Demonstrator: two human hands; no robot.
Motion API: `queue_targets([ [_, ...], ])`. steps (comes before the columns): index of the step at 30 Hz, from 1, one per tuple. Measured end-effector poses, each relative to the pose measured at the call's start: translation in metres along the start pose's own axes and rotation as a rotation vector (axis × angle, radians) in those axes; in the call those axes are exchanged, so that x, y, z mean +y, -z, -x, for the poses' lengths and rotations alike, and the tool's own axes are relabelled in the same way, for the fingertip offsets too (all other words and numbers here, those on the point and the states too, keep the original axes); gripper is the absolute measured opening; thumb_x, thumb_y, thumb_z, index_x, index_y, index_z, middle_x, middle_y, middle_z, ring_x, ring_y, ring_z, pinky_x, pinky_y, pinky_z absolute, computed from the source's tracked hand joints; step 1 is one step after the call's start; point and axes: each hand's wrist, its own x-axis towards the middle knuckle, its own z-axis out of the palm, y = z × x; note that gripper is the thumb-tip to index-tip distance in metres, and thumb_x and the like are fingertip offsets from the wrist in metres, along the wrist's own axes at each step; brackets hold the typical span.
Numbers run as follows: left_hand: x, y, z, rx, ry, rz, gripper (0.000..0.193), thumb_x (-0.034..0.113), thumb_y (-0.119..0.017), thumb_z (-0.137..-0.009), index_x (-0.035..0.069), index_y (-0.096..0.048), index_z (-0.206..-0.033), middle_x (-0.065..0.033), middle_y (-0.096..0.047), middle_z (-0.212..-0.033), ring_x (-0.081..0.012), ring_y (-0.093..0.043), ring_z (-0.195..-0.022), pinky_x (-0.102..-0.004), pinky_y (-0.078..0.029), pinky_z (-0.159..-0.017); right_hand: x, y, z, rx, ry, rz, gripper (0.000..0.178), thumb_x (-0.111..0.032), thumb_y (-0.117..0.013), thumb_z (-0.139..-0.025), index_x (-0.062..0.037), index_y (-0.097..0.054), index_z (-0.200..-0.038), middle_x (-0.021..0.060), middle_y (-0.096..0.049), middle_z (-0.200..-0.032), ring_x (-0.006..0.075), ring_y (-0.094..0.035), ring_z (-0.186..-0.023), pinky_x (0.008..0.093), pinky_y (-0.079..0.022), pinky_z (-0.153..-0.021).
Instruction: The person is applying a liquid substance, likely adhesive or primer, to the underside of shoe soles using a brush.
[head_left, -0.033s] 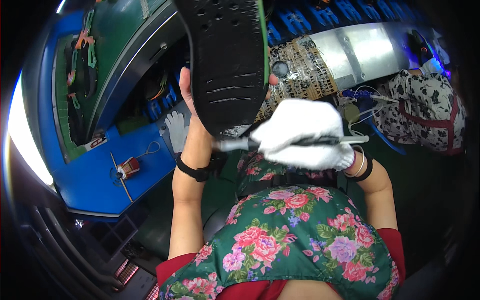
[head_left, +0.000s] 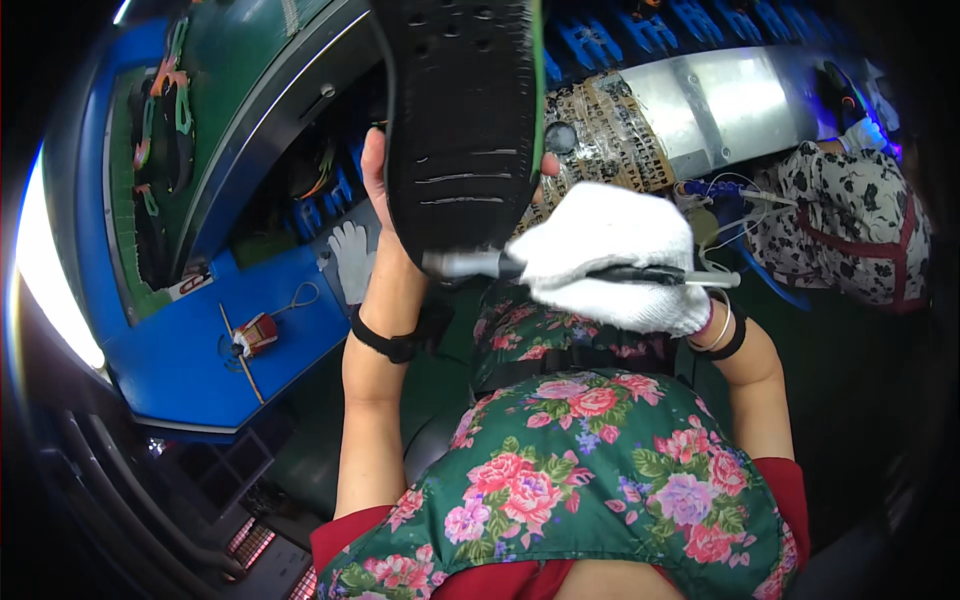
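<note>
A black shoe sole (head_left: 461, 150) with a green edge on its right side is held up in front of me, its underside facing me with a wet shine near the heel. My bare left hand (head_left: 376, 185) grips it from behind, thumb on the left and a fingertip showing on the right. In a white knitted glove, my right hand (head_left: 608, 255) closes around a flat brush (head_left: 472, 264) with a dark handle. The blurred brush head lies at the sole's lower end; whether it touches there I cannot tell.
To the left is a blue table (head_left: 180, 360) with a red-and-white roll (head_left: 257, 335) on a stick and a white glove (head_left: 351, 262). A conveyor (head_left: 165, 200) carries dark shoe pieces. Ahead is a metal duct (head_left: 735, 105) with taped cardboard (head_left: 605, 130). Another person's patterned sleeve (head_left: 850, 215) is at right.
The sole has shifted slightly to the right. My right hand and the brush have moved slightly up, bringing the brush head over the sole's lower end.
</note>
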Motion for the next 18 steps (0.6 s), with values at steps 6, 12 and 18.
queue_targets([
  [6, 0.016, -0.001, -0.004, 0.011, 0.148, 0.039, 0.096, 0.068, -0.046, -0.107, -0.002, -0.034, -0.172, -0.0352, -0.046, -0.167, -0.0645, -0.057, -0.139, -0.0677, -0.050, -0.120, 0.004, -0.007, 0.003, -0.156, 0.361, 0.402, 0.036, -0.011, -0.084, -0.090, -0.0132, -0.082, -0.126, 0.0095, -0.083, -0.121, 0.0299, -0.078, -0.096, 0.0408, -0.064, -0.083],
  [12, 0.019, -0.005, -0.001, 0.157, 0.158, 0.025, 0.096, 0.069, -0.051, -0.105, 0.000, -0.037, -0.171, -0.0352, -0.047, -0.166, -0.0644, -0.059, -0.136, -0.0705, -0.054, -0.113, -0.005, 0.006, 0.004, -0.139, 0.064, 0.066, 0.034, -0.004, -0.096, -0.078, -0.0139, -0.087, -0.109, 0.0101, -0.086, -0.111, 0.0268, -0.081, -0.095, 0.0381, -0.063, -0.081],
  [18, 0.026, -0.019, -0.005, 0.426, 0.179, -0.486, 0.092, 0.066, -0.049, -0.107, -0.002, -0.040, -0.169, -0.0366, -0.050, -0.163, -0.0652, -0.061, -0.132, -0.0711, -0.055, -0.111, 0.000, -0.006, 0.005, -0.249, 0.296, 0.377, 0.033, -0.009, -0.083, -0.090, -0.0105, -0.084, -0.123, 0.0144, -0.083, -0.121, 0.0282, -0.079, -0.096, 0.0406, -0.064, -0.084],
])
